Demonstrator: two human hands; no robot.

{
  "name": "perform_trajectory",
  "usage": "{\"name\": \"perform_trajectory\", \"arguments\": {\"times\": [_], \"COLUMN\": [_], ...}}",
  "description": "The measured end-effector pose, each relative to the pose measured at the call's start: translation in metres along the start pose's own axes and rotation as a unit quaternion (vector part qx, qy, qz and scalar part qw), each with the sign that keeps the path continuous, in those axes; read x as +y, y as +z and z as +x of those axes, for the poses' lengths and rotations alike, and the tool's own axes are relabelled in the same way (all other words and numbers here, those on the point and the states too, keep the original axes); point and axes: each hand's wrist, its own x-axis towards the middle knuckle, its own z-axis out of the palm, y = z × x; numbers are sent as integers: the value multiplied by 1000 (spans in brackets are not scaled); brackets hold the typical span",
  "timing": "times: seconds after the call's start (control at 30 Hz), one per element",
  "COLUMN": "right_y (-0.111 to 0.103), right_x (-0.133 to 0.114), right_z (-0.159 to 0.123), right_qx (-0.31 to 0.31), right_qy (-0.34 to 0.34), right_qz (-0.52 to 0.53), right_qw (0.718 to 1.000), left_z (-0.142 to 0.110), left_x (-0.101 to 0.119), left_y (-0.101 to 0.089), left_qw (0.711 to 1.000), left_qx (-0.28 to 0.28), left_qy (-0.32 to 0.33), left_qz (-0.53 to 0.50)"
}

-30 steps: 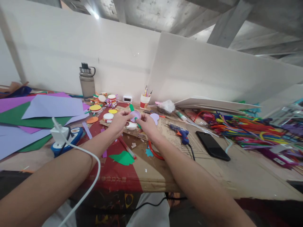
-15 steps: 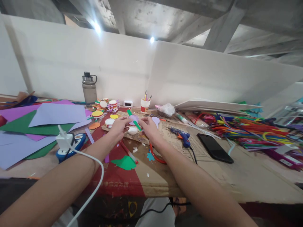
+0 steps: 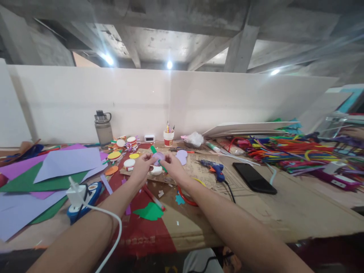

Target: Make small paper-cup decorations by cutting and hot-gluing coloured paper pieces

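Observation:
Both my hands meet over the middle of the table and pinch a small round pale purple disc (image 3: 158, 157) with a green strip across it. My left hand (image 3: 141, 169) grips the disc's left edge with curled fingers. My right hand (image 3: 171, 167) holds its right edge and the green strip. Just below the disc lies a small white round cap (image 3: 156, 170). A purple paper shape (image 3: 181, 156) rests right of my right hand.
Coloured paper sheets (image 3: 57, 168) cover the left. A white charger on a blue device (image 3: 80, 194) has its cable over my left arm. A blue glue gun (image 3: 214, 168), black phone (image 3: 254, 172), pipe cleaners (image 3: 287, 149), water bottle (image 3: 103, 127) and pen cup (image 3: 168, 138) stand around.
The view has tilted upward, showing more ceiling. My hands stay together on the disc, lower in the picture, with little change in grip.

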Motion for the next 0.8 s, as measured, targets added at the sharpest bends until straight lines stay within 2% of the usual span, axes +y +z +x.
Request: {"name": "perform_trajectory", "arguments": {"times": [0.23, 0.8], "right_y": [2, 3], "right_x": [1, 2], "right_z": [2, 3], "right_qx": [-15, -4], "right_qy": [10, 48], "right_qz": [18, 52], "right_qw": [1000, 998], "left_z": [-3, -7], "left_x": [3, 5], "left_y": [2, 5], "left_qw": [1000, 999], "left_qx": [-10, -39], "left_qy": [14, -5], "left_qz": [-1, -21]}}
